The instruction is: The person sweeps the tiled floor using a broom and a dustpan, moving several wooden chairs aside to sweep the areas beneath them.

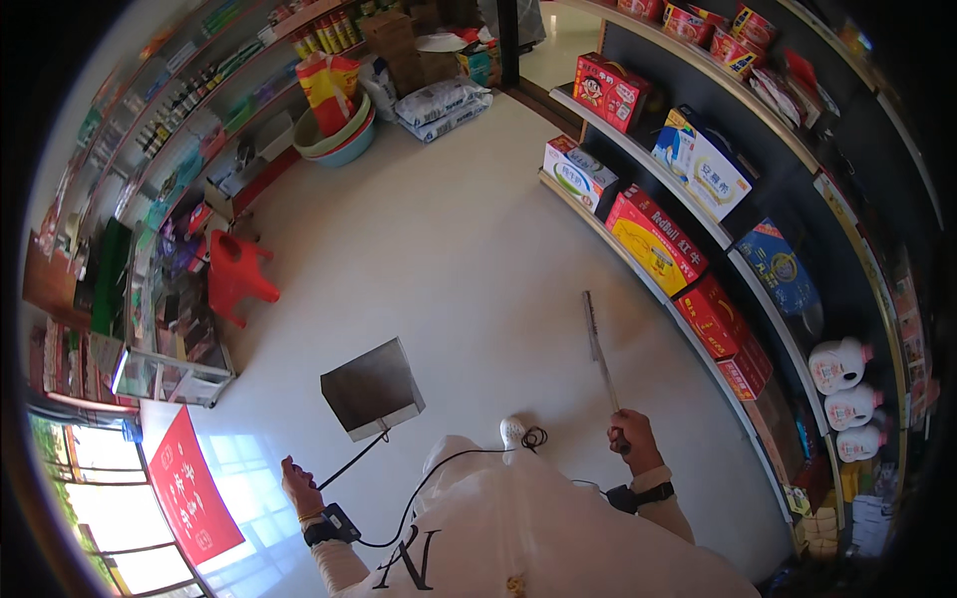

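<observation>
Fingers of the right hand (632,437) wrap the broom (599,349), bristles well ahead; left hand (298,488) grips the dustpan (372,389) handle, pan just beyond; best to keep its lip flat on the floor (478,239), sweeping short strokes toward it.

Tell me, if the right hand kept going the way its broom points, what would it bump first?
Probably the red boxes on the bottom shelf; depth is unclear. The right hand aims its broom up-aisle.

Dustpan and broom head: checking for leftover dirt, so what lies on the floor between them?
In the head view, only bare pale floor shows between dustpan and broom.
</observation>
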Demonstrator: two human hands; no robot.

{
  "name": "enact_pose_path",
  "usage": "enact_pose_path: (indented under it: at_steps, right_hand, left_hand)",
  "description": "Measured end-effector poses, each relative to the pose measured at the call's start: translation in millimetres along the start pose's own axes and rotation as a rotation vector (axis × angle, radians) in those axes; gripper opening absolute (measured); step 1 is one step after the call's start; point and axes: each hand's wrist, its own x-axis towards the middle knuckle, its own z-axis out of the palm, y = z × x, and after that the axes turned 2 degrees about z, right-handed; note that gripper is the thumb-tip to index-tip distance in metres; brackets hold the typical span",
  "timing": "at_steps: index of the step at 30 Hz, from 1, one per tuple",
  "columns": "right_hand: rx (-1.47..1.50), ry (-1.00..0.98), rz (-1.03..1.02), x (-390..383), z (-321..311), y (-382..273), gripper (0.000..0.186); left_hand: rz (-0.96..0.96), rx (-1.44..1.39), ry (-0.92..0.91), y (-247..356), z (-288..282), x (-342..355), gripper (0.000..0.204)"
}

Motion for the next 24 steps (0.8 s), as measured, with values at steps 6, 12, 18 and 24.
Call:
enact_pose_path:
  at_steps: [6,12,18,24]
  right_hand:
    - [0.051,0.106,-0.052,58.9,33.4,-63.0,0.004]
    - [0.000,0.181,-0.050,145.3,87.4,-132.8,0.006]
    - [0.361,0.008,0.035,242.5,152.9,-193.4,0.009]
    - [-0.769,-0.312,-0.863,282.6,277.8,-297.6,0.020]
  left_hand:
    - [0.016,0.114,-0.077,46.8,131.3,65.3,0.037]
    - [-0.065,0.166,-0.194,49.2,279.3,151.7,0.033]
    - [-0.087,0.291,-0.300,76.6,420.6,207.5,0.032]
    - [-0.001,0.356,-0.350,141.8,519.7,251.0,0.032]
